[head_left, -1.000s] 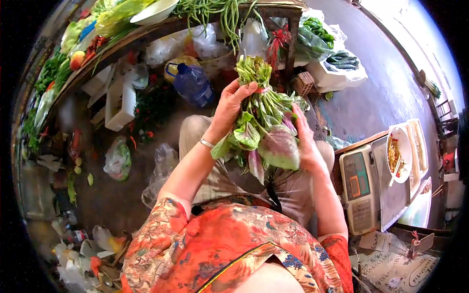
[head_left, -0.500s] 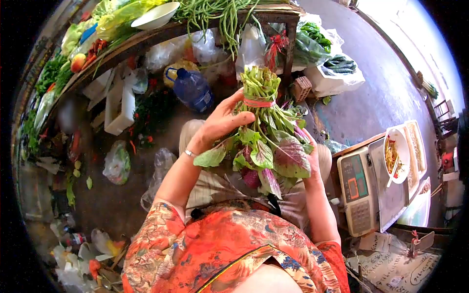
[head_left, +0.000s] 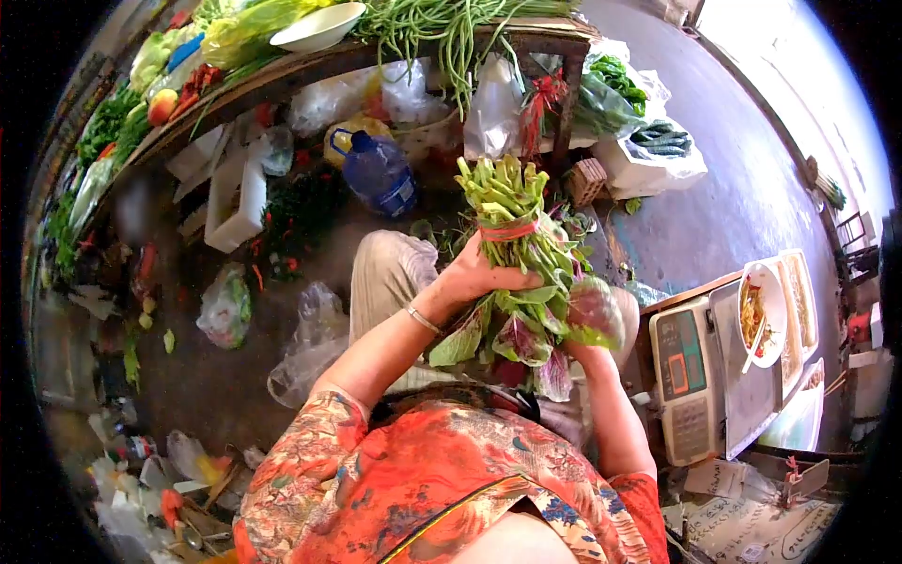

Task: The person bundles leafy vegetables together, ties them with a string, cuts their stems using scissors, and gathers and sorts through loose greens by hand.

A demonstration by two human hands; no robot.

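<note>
A bunch of leafy greens with purple-centred leaves, which looks like red amaranth (head_left: 521, 334), stands stems up over my lap. A red band (head_left: 507, 231) ties its pale green stems near the top. My left hand (head_left: 484, 274) is wrapped round the bunch just below the band, thumb across the front. On the right, my right hand (head_left: 588, 354) is low against the leaves, its fingers hidden behind them.
A scale (head_left: 684, 376) stands at my right, with a bowl of food (head_left: 763, 315) on it. Ahead, a vegetable stand (head_left: 310, 58) holds long beans and greens. A blue jug (head_left: 378, 174) and a white foam box (head_left: 235, 202) sit below it. Plastic bags (head_left: 310, 343) lie at left.
The bunch has come lower and slightly right, nearer my lap. My left hand has moved down and right with it, and my right hand has dropped lower behind the leaves.
</note>
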